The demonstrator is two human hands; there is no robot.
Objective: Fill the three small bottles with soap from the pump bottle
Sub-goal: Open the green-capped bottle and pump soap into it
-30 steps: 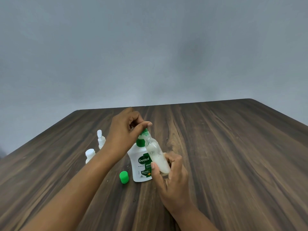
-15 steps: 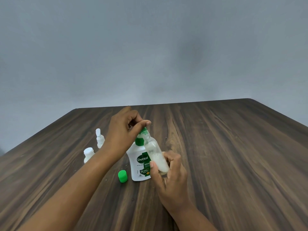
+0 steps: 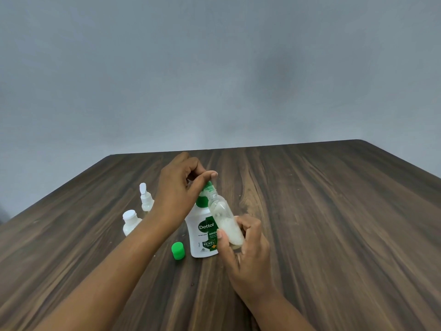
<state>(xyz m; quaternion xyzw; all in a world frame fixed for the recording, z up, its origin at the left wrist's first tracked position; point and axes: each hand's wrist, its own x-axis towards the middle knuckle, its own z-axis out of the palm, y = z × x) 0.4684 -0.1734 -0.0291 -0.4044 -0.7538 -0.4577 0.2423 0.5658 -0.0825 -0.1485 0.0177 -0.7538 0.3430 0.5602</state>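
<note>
Dark wood table (image 3: 322,211), pump bottle (image 3: 202,231), green cap (image 3: 178,251), two white small bottles (image 3: 130,222) standing on it

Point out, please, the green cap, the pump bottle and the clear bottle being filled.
green cap (image 3: 178,251), head view, on its side wall.
pump bottle (image 3: 202,225), head view, on its white label.
clear bottle (image 3: 225,222), head view, on its body, above the fingers.

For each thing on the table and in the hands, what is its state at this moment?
Pump bottle: upright on the table, left hand on its pump head.
Clear small bottle: uncapped, tilted, mouth at the nozzle, partly filled, held by right hand.
Green cap: off, lying on the table.
Spray-top small bottle: upright, closed.
White-capped small bottle: upright, capped.
</note>
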